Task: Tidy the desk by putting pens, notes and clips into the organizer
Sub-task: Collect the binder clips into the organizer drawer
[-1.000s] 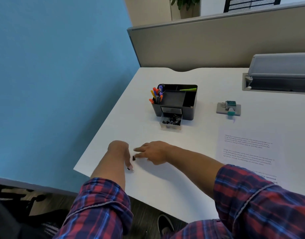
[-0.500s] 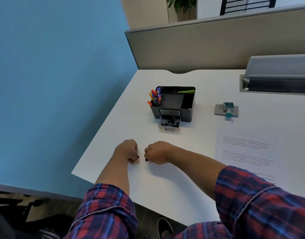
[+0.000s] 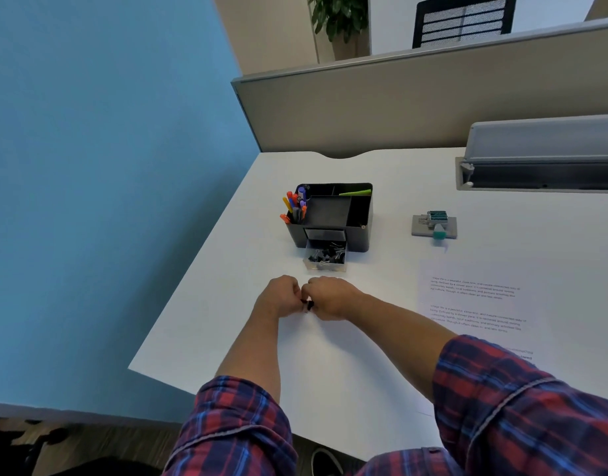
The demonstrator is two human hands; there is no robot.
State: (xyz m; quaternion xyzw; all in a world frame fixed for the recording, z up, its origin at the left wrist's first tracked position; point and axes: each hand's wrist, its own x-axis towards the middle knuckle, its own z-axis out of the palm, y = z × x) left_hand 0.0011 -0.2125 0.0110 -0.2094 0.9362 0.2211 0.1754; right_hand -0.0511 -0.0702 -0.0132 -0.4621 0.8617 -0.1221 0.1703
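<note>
Pinching small black clips (image 3: pixel 308 305) between curled fingers, my left hand (image 3: pixel 281 297) and right hand (image 3: pixel 330 297) meet knuckle to knuckle just above the counter (image 3: pixel 347 372); the clips are mostly hidden, so I cannot count them. Beyond, the drawer (image 3: pixel 326 261) stands pulled out of the organizer (image 3: pixel 331 214), holding more clips. Pens (image 3: pixel 294 207) stand in its left compartment. A printed sheet (image 3: pixel 477 304) lies right, its text unreadable.

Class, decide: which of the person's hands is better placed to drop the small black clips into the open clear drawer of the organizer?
Probably the right hand: it sits directly before the clear plastic drawer, pinching small black binder clips. The left hand lies slightly aside.
</note>
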